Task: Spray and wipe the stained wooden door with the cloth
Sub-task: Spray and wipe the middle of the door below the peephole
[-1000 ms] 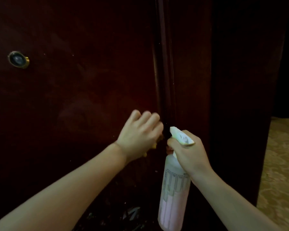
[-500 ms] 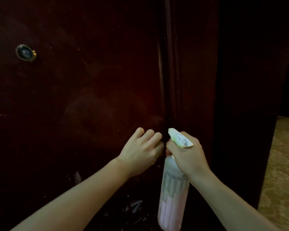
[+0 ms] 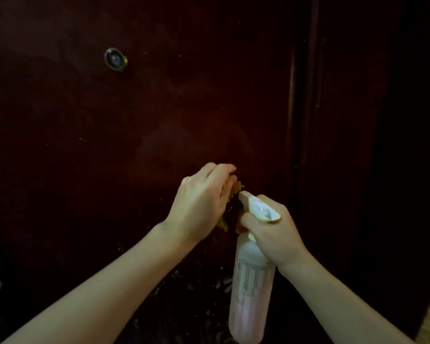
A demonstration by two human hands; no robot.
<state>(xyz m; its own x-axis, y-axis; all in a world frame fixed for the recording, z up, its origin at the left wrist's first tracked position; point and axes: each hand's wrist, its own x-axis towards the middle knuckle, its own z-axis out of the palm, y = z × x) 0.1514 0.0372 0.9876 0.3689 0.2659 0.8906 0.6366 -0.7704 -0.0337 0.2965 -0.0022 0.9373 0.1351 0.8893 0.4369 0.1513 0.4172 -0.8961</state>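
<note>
The stained wooden door (image 3: 159,108) fills almost the whole view, dark red-brown and dimly lit, with its frame edge (image 3: 305,120) running as a vertical strip at about 2 o'clock. Faint hazy smears show across the panel above the hands, and pale flecks and streaks sit low at about 6 o'clock; whether those are stains or spray residue cannot be told in this light. The spray bottle (image 3: 251,294) hangs at 5 o'clock, translucent with pinkish liquid low in it, its nozzle pointing up and left toward the panel. The right hand (image 3: 271,234) grips the bottle at its neck, fingers curled round the trigger. The left hand (image 3: 204,202), just below centre, has its fingers bunched round the cloth (image 3: 236,188), a yellowish wad of which only a little shows past the fingers and under the palm; it seems to press on the door, though contact is hard to confirm. A brass-rimmed peephole (image 3: 116,59) sits at 10 o'clock. The nozzle is just beside the cloth hand, so a squeeze now would likely wet the fingers and cloth rather than the stain. With the cloth balled so small, bare fingertips could drag across the wood and leave fresh marks, and liquid sprayed near the frame edge may run into the gap.
</note>
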